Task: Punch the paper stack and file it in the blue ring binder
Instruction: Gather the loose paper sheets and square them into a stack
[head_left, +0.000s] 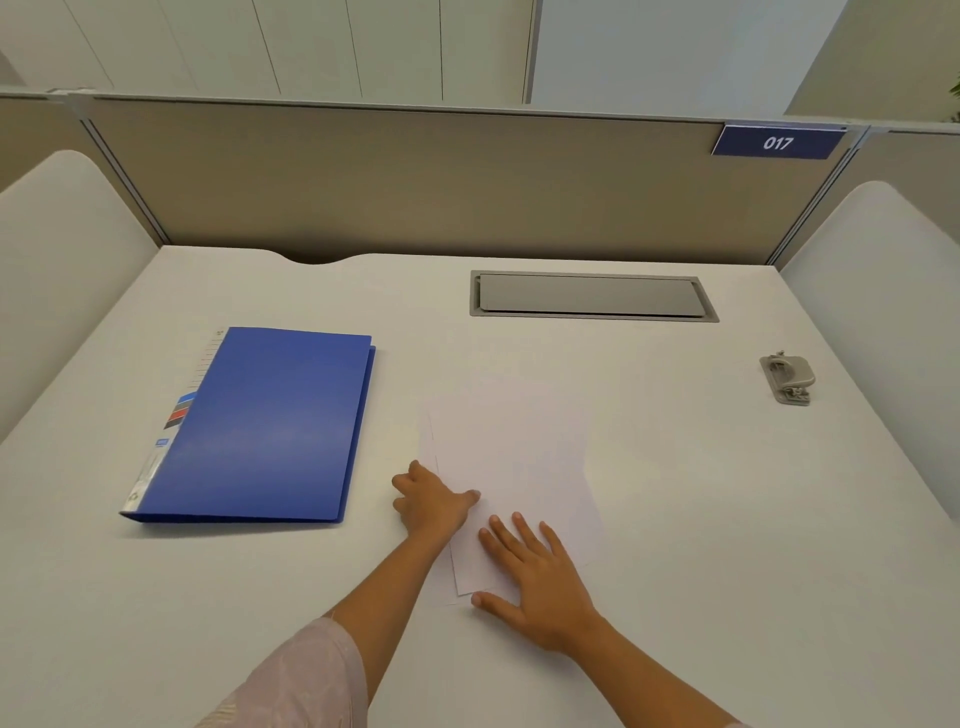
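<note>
Lying straight and spread apart, the fingers (524, 530) of the right hand (545, 577) are pressed flat on the near part of the paper stack (514, 447), with the thumb set at its near corner. The fingers of the left hand (434, 501) are curled at the stack's left edge, its thumb laid on the top sheet; whether the edge is pinched cannot be told. The sheets are slightly fanned and are placed on the white worktop (701, 493), near its middle. The blue ring binder (265, 426) is seen closed and flat to the left of the stack, apart from it. A grey hole punch (788, 378) is set well apart at the right. A grey hatch (589, 294) is let into the worktop further back, and a plate marked 017 (777, 142) is fixed to the partition (415, 176).
</note>
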